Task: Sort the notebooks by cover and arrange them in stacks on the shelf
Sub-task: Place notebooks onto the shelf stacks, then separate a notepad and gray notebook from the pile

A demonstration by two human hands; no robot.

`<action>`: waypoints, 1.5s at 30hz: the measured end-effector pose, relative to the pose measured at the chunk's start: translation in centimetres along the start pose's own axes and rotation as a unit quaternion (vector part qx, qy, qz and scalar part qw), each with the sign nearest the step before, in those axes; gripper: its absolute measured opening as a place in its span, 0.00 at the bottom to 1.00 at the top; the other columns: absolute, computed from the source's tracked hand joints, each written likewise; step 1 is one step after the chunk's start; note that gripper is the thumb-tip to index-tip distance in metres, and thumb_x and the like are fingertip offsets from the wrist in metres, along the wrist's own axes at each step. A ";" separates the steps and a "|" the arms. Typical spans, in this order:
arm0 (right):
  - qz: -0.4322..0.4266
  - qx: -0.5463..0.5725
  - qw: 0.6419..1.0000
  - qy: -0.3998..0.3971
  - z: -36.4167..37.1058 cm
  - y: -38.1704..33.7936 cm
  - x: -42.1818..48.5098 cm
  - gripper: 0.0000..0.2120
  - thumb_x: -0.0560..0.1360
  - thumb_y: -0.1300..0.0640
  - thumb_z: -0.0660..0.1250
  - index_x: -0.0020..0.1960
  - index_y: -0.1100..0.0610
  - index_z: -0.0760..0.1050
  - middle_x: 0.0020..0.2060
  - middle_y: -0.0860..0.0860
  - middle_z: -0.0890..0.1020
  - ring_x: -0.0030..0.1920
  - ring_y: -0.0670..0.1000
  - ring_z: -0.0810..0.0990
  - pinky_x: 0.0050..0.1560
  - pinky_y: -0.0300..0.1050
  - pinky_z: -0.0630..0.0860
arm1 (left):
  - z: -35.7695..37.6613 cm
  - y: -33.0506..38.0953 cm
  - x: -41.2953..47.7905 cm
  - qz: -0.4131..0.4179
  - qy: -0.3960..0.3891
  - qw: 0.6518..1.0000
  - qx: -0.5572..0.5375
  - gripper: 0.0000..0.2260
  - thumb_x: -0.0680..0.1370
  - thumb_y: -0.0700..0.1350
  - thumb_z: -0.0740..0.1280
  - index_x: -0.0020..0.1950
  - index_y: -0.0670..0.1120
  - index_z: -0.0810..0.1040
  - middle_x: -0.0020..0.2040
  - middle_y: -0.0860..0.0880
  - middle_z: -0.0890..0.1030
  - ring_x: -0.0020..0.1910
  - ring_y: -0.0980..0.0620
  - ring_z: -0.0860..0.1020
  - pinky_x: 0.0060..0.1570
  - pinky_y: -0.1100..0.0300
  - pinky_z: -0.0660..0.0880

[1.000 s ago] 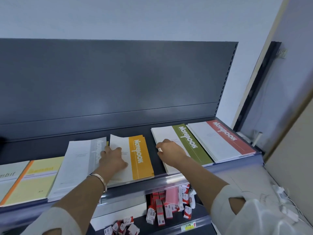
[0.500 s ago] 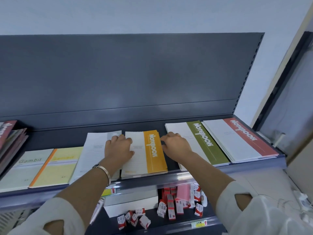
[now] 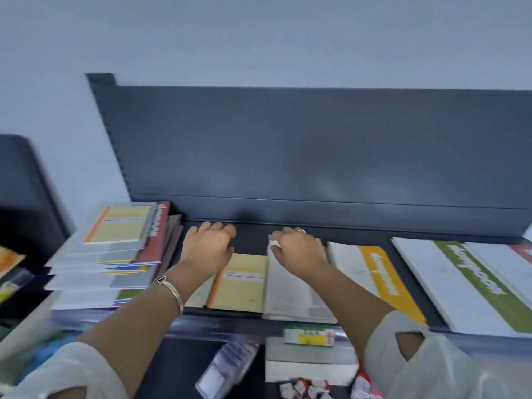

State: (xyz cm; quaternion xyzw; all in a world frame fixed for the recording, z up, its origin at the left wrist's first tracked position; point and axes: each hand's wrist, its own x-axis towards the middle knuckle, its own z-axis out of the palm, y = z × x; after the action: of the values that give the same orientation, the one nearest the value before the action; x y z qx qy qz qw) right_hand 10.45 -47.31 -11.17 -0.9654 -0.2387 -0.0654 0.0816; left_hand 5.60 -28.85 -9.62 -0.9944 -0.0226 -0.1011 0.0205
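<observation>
Now you've shifted left along the shelf point(image 3: 252, 240), off the green stack point(image 3: 472, 286) and orange stack point(image 3: 377, 277) toward the mixed pile point(image 3: 115, 254), so sorting continues. Left hand point(image 3: 208, 246) curls over the yellow notebook point(image 3: 241, 283)'s far edge, grip unreadable; right hand point(image 3: 299, 251) probably pinches the white notebook point(image 3: 288, 289)'s corner.
</observation>
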 end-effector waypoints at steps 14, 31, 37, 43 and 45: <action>-0.076 0.107 0.991 -0.027 2.2 -16.6 9.6 0.15 0.80 0.55 0.57 0.64 0.53 0.73 0.57 0.53 0.78 0.57 0.57 0.77 0.52 0.49 0.76 | 1.6 -21.1 -0.9 -0.146 -0.093 0.985 0.018 0.25 0.80 0.57 0.55 0.76 0.53 0.55 0.75 0.49 0.60 0.74 0.46 0.59 0.70 0.48 0.59; -0.110 0.244 0.954 -0.132 4.7 -20.2 17.2 0.14 0.80 0.59 0.59 0.62 0.62 0.75 0.57 0.57 0.79 0.57 0.57 0.78 0.60 0.51 0.75 | 3.3 -26.0 2.6 -0.338 -0.067 0.935 -0.077 0.28 0.77 0.57 0.63 0.73 0.50 0.59 0.66 0.45 0.70 0.67 0.42 0.67 0.63 0.48 0.67; -0.026 0.319 0.933 -0.166 5.4 -23.0 19.1 0.15 0.78 0.64 0.59 0.32 0.58 0.66 0.30 0.49 0.69 0.31 0.47 0.68 0.31 0.38 0.64 | 3.1 -29.3 1.7 -0.393 -0.088 0.894 -0.197 0.24 0.74 0.53 0.69 0.66 0.46 0.66 0.61 0.42 0.71 0.58 0.41 0.73 0.59 0.48 0.73; 0.109 0.424 0.879 -0.187 7.3 -26.1 21.2 0.07 0.72 0.59 0.67 0.50 0.59 0.73 0.42 0.56 0.75 0.43 0.55 0.76 0.43 0.46 0.74 | 2.5 -31.0 1.5 -0.389 -0.097 0.871 -0.283 0.23 0.71 0.49 0.74 0.58 0.43 0.67 0.51 0.47 0.77 0.48 0.48 0.76 0.48 0.57 0.75; 0.135 0.420 0.880 -0.178 7.7 -26.9 21.2 0.16 0.72 0.57 0.71 0.57 0.59 0.73 0.47 0.55 0.76 0.52 0.57 0.78 0.52 0.49 0.78 | 2.5 -31.2 1.6 -0.392 -0.090 0.863 -0.304 0.24 0.70 0.48 0.75 0.56 0.44 0.65 0.50 0.47 0.76 0.48 0.48 0.76 0.51 0.55 0.76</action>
State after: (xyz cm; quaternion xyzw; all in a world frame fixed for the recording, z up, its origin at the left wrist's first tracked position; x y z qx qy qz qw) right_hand 16.98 -12.83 -11.80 -0.8589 -0.1216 0.2258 0.4433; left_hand 6.10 2.46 -10.64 -0.8651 -0.3805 -0.0127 -0.3265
